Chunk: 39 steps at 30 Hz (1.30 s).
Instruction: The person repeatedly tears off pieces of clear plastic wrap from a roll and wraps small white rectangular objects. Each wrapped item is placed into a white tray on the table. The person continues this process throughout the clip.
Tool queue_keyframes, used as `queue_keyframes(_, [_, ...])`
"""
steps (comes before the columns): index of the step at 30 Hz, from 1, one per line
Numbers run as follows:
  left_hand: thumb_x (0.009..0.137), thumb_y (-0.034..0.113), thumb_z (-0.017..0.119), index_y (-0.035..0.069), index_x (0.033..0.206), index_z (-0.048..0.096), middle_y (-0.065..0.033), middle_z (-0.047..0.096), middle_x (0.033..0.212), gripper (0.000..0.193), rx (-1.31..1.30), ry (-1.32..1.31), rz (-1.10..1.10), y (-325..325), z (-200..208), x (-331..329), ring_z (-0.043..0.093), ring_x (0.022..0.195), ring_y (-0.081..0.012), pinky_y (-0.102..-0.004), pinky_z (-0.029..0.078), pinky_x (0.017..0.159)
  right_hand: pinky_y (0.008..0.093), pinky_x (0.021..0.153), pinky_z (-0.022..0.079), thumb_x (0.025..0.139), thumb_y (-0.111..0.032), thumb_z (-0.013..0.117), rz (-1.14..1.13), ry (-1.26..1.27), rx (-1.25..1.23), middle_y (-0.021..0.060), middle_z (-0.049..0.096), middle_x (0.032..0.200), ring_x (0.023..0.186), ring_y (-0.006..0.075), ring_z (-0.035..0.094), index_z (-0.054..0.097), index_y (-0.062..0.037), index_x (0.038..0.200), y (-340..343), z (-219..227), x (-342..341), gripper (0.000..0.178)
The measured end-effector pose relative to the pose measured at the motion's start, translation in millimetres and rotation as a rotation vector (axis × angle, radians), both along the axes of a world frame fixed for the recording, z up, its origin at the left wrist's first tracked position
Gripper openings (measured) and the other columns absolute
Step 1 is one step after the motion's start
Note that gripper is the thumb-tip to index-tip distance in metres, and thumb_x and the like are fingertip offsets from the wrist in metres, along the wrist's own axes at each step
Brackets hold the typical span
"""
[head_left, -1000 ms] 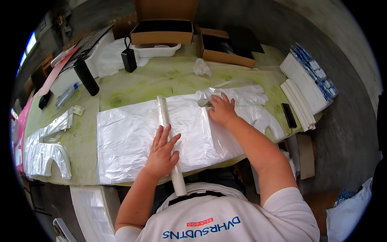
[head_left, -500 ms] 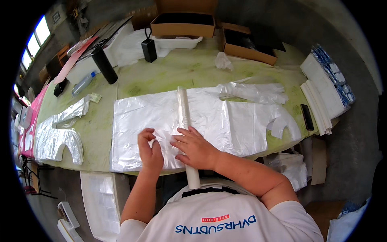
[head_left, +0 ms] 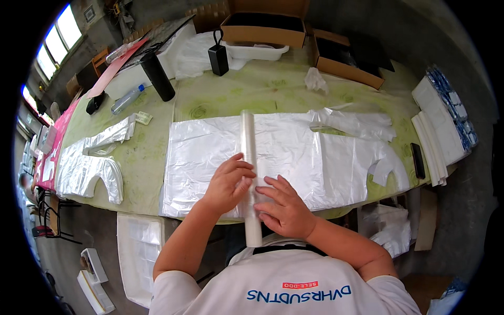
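"Just below the centre of the frame — what is being handled?"

"A pale roll of film, lying lengthwise from the frame's middle down toward the white shirt. It rests across a flat layer of glossy white plastic. The left hand curls loosely at its left side, fingers bent over it; the right hand comes in from the lower right, fingers spread, tips at the roll's right side. Whether either pinches a loose bit of film, I cannot tell."

"Why one hand each side?"

"Probably to steady it, since a round thing could wander left or right. The layer beneath seems laid flat to give it an even bed."

"And the edges?"

"The roll's lower end juts past the near edge of the green tablecloth, close to the shirt, so room is tight there. Beyond its upper end, bare cloth runs up to the crumpled plastic — the widest stretch for moving. On the right, the layer reaches nearly to a dark phone; on the left, a strip of cloth parts it from a smaller plastic piece."
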<state>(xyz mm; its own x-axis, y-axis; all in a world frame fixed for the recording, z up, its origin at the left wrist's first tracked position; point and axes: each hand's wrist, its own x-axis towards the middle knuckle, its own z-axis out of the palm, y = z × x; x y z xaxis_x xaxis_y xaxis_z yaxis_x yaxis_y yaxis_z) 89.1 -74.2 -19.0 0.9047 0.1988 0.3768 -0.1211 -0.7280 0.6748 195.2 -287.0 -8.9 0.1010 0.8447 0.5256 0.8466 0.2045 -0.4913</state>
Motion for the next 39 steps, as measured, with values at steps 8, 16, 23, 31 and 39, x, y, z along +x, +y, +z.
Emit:
queue_keyframes(8, [0.094,0.031,0.069,0.012,0.125,0.069,-0.0109,0.053,0.15,0.037,0.209,0.132,-0.034,-17.4,44.8,16.8,0.037,0.147,-0.0395,-0.0565,0.027,0.121,0.0519,0.113,0.036,0.085,-0.021,0.075,0.259,0.191,-0.11,0.013,0.064,0.118,0.118,0.0346,0.057,0.072,-0.0063,0.107,35.7,4.0,-28.8,0.026])
queue_keyframes(16, [0.088,0.014,0.07,0.013,0.139,0.06,-0.0169,0.042,0.158,0.052,0.459,0.294,0.522,43.0,23.2,-68.3,0.029,0.15,-0.0438,-0.0586,0.022,0.122,0.0613,0.117,0.031,0.085,-0.01,0.077,0.134,0.226,-0.036,0.008,0.07,0.113,0.123,0.0327,0.061,0.074,-0.0117,0.103,-21.9,3.2,-12.3,0.019])
queue_keyframes(23, [0.095,0.035,0.066,0.003,0.154,0.04,-0.0232,0.029,0.164,0.073,0.36,0.557,0.509,18.2,40.0,-63.8,0.021,0.154,-0.0431,-0.0486,0.02,0.125,0.0598,0.114,0.038,0.084,-0.01,0.076,0.135,0.222,-0.043,0.0075,0.07,0.113,0.12,0.0321,0.062,0.075,-0.0104,0.101,-36.9,-4.4,-6.8,0.017])
queue_keyframes(31, [0.092,0.037,0.068,0.0,0.161,0.019,-0.0272,0.029,0.163,0.092,0.237,0.678,0.862,60.8,25.2,-79.6,0.031,0.15,-0.0426,-0.0439,0.028,0.123,0.0546,0.111,0.043,0.085,-0.01,0.076,0.107,0.286,-0.052,0.0077,0.071,0.111,0.117,0.0317,0.063,0.075,-0.0089,0.102,-48.1,-13.6,-3.3,0.016])
queue_keyframes(39, [0.092,0.017,0.064,0.01,0.164,0.016,-0.0264,0.059,0.134,0.086,0.184,0.473,0.822,111.5,8.1,-105.3,0.059,0.12,-0.0402,-0.0444,0.047,0.104,0.0529,0.108,0.045,0.083,-0.007,0.076,0.088,0.29,0.009,0.01,0.071,0.11,0.115,0.0327,0.064,0.073,-0.0083,0.104,-51.1,-11.4,-2.9,0.021])
